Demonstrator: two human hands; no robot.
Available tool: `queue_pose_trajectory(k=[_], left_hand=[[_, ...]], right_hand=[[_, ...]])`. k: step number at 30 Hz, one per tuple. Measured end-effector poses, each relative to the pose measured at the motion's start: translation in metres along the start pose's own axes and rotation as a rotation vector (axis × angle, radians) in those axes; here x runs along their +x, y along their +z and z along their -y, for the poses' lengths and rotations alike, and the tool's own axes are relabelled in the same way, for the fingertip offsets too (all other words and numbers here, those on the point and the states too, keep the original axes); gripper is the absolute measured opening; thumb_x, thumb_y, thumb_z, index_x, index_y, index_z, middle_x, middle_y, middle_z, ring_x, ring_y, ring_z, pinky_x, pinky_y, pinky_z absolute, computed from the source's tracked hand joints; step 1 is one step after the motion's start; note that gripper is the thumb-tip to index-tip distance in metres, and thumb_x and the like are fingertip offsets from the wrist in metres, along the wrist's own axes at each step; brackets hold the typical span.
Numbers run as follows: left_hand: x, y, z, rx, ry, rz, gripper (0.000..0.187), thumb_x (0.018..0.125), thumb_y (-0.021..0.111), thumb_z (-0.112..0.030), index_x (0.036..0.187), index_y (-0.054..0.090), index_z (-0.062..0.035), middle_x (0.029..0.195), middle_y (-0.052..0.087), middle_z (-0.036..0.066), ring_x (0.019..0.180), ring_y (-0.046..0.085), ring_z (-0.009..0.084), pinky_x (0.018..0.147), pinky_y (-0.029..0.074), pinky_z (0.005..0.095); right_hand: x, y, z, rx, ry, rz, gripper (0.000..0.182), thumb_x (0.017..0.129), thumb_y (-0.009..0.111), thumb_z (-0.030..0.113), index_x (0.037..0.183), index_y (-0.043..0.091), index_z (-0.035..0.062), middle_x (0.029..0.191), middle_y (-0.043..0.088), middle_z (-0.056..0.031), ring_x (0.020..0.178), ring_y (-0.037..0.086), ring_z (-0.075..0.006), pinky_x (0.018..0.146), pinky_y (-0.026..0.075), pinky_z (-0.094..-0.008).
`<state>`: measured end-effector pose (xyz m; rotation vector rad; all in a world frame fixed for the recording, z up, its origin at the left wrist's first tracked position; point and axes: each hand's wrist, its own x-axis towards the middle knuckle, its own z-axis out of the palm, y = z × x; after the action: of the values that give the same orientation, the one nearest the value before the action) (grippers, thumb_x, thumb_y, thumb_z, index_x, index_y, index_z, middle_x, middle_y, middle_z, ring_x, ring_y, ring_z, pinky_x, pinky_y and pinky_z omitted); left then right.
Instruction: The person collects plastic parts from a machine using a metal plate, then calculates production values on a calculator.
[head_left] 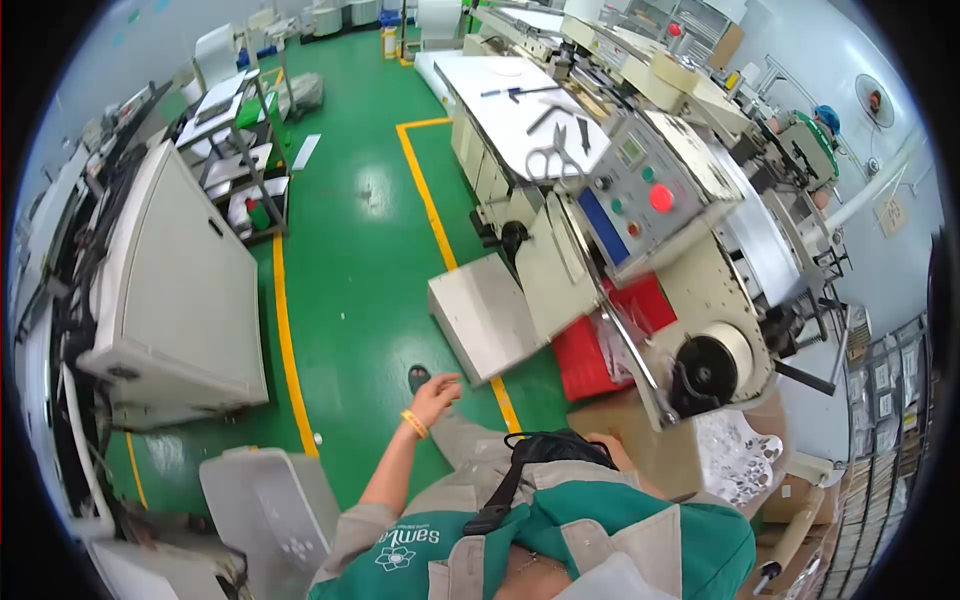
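My left hand (pixel 436 396), with a yellow band at the wrist, hangs in front of my body above the green floor (pixel 345 300). Its fingers are loosely curled and apart, and nothing is in them. Only a small part of my right hand (pixel 608 447) shows, beside the black bag (pixel 560 450) at my waist; its fingers are hidden. Ahead to the right stands a machine with a control panel (pixel 640 190) and a red button (pixel 661 198). Scissors (pixel 553 160) and black tools lie on its white top (pixel 490 110).
A metal box (pixel 485 315) stands on the floor ahead, near a red crate (pixel 585 360). A beige cabinet (pixel 190 290) and a grey bin (pixel 270 505) are at the left. Cardboard (pixel 650 450) lies by my right side. A person (pixel 810 150) is at the far right.
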<state>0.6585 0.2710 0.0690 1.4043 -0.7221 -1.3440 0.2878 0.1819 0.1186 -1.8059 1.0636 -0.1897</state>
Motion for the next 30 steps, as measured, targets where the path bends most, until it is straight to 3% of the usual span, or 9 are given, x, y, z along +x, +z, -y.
queue_pose_trajectory(k=[3,7,9,11,14,18,23,25,30], left_hand=[[0.064,-0.055,-0.043,0.213,0.216,0.069,0.037,0.083,0.054,-0.02,0.115,0.047,-0.0037,0.102,0.058,0.01,0.089,0.057,0.0161,0.076,0.045,0.0266],[0.134,-0.209,0.027,0.448,0.091,-0.363,0.036,0.079,0.055,-0.021,0.11,0.051,-0.0037,0.093,0.06,0.01,0.083,0.056,0.0174,0.071,0.045,0.0284],[0.126,-0.288,0.102,-0.019,-0.059,-0.719,0.033,0.076,0.054,-0.014,0.108,0.051,-0.005,0.075,0.057,0.005,0.065,0.053,0.0181,0.062,0.044,0.0292],[0.079,-0.336,0.13,-0.505,-0.254,-1.073,0.017,0.074,0.053,-0.009,0.091,0.053,-0.0061,0.06,0.041,0.0,0.049,0.037,0.0125,0.042,0.028,0.0242],[-0.004,-0.408,0.178,-0.631,-0.52,-0.958,0.015,0.077,0.05,-0.014,0.089,0.055,-0.0068,0.061,0.044,0.003,0.051,0.042,0.0163,0.044,0.034,0.0283],[-0.001,-0.454,0.173,-0.175,-0.794,-0.88,0.018,0.078,0.05,-0.016,0.092,0.055,-0.0067,0.069,0.049,0.006,0.059,0.047,0.0182,0.052,0.037,0.0294],[0.068,-0.532,0.164,0.247,-0.707,-0.677,0.022,0.079,0.051,-0.019,0.096,0.056,-0.0067,0.078,0.055,0.009,0.068,0.053,0.0206,0.061,0.041,0.0307],[0.121,-0.559,0.148,0.383,-0.624,-0.662,0.024,0.079,0.051,-0.02,0.098,0.056,-0.0067,0.082,0.057,0.01,0.072,0.055,0.0215,0.065,0.043,0.0312],[0.271,-0.667,-0.007,0.572,-0.414,-0.807,0.028,0.08,0.052,-0.021,0.104,0.054,-0.0066,0.092,0.061,0.011,0.081,0.059,0.0217,0.072,0.046,0.0316]], right_hand=[[0.116,0.02,0.029,0.289,0.189,0.227,0.018,0.081,0.055,0.014,0.089,0.061,-0.0019,0.078,0.06,-0.0027,0.072,0.055,-0.0103,0.065,0.043,-0.0223],[0.244,0.038,0.128,0.085,0.186,0.58,0.022,0.087,0.05,0.024,0.091,0.06,0.0041,0.078,0.056,0.0019,0.071,0.049,-0.0071,0.068,0.041,-0.0219],[0.288,0.052,0.182,0.296,0.127,0.703,0.026,0.088,0.048,0.027,0.093,0.06,0.0045,0.083,0.057,0.0012,0.078,0.05,-0.0074,0.072,0.04,-0.0215],[0.329,0.07,0.223,0.306,0.108,0.858,0.03,0.088,0.047,0.03,0.095,0.06,0.0037,0.089,0.058,-0.0001,0.086,0.05,-0.0078,0.077,0.039,-0.0218],[0.373,0.072,0.272,0.296,0.174,0.962,0.032,0.088,0.048,0.032,0.096,0.06,0.0032,0.092,0.059,-0.001,0.087,0.05,-0.0076,0.077,0.039,-0.0224],[0.43,0.07,0.292,0.151,0.02,0.865,0.031,0.087,0.05,0.032,0.096,0.06,0.0042,0.089,0.059,0.0009,0.083,0.049,-0.0069,0.074,0.04,-0.0221],[0.538,0.12,0.313,0.057,0.298,0.842,0.029,0.082,0.058,0.032,0.083,0.062,0.0028,0.075,0.058,0.002,0.067,0.049,-0.0052,0.06,0.042,-0.0217],[0.593,0.15,0.363,-0.03,0.028,0.749,0.03,0.081,0.059,0.035,0.08,0.062,0.0049,0.063,0.054,0.003,0.06,0.046,-0.0055,0.056,0.039,-0.0201],[0.733,0.232,0.507,-0.103,-0.326,0.524,0.023,0.081,0.058,0.022,0.091,0.059,0.0012,0.08,0.061,-0.0064,0.069,0.054,-0.0108,0.063,0.044,-0.0252]])
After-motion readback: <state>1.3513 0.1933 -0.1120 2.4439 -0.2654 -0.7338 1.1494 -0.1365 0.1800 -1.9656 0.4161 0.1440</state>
